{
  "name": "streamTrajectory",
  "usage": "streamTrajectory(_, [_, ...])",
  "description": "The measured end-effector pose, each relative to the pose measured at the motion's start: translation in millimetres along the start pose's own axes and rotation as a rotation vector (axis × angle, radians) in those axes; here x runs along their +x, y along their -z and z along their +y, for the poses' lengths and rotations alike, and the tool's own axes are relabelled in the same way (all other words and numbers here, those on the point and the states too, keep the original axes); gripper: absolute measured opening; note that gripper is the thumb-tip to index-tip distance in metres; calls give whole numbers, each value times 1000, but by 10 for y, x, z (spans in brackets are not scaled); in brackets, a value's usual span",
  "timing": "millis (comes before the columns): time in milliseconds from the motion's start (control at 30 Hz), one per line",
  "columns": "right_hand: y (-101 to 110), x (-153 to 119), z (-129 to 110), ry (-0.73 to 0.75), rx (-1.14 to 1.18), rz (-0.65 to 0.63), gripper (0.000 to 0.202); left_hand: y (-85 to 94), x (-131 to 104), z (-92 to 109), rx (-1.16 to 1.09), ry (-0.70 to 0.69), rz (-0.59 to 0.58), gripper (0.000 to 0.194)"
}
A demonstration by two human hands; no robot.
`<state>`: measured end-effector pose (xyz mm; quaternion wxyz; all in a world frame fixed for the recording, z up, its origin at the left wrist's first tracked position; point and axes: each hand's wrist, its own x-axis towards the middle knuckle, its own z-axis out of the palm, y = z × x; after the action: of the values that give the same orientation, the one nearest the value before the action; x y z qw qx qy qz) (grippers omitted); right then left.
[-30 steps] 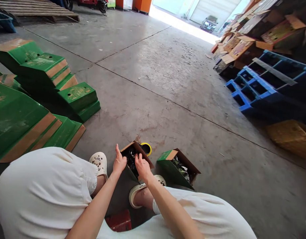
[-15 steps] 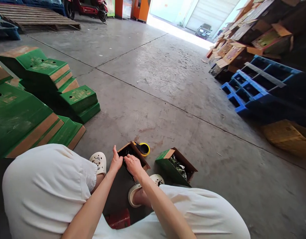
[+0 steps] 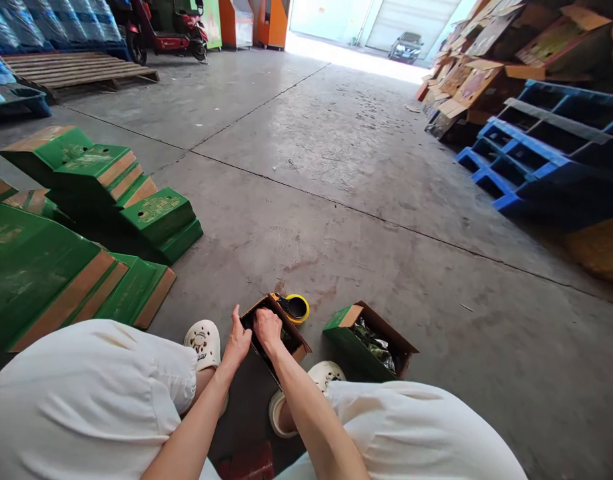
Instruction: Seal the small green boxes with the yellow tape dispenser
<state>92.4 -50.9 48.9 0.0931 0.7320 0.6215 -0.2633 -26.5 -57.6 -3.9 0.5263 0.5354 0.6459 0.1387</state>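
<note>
A small open cardboard box [image 3: 302, 351] stands on the floor between my feet, its inside dark and partly covered by my hands. My left hand [image 3: 238, 343] is at the box's left wall, thumb by the rim and one finger pointing up. Reaching down into the box, my right hand [image 3: 268, 329] has curled fingers; their tips are hidden. Touching or close behind the box is a yellow and black round item [image 3: 298, 308], which looks like a tape dispenser. A second open box, green outside [image 3: 354, 343], stands to the right with dark contents in shiny plastic [image 3: 374, 345].
Green cartons [image 3: 161, 215] are stacked at left. Blue pallets [image 3: 521, 160] and piled cardboard boxes [image 3: 479, 87] stand at right. A wooden pallet [image 3: 81, 70] and a red scooter [image 3: 166, 40] are at the back left. Something red [image 3: 246, 461] lies below me.
My right hand has shifted right and deeper into the box, away from my left hand, which stays at the left wall. The view has tilted up slightly.
</note>
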Motion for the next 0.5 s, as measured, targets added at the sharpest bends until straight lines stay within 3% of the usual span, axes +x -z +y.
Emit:
streamTrajectory(67, [-44, 47, -5, -33, 54, 11, 37, -16, 37, -6, -5, -5, 17, 93])
streamTrajectory(233, [-87, 16, 55, 54, 189, -43, 32, -46, 77, -3, -46, 8, 61, 94])
streamTrajectory(400, [175, 28, 375, 161, 300, -83, 45, -54, -1, 19, -46, -81, 105, 95])
streamTrajectory(500, [347, 24, 586, 176, 297, -192, 45, -42, -26, 28, -23, -61, 94, 94])
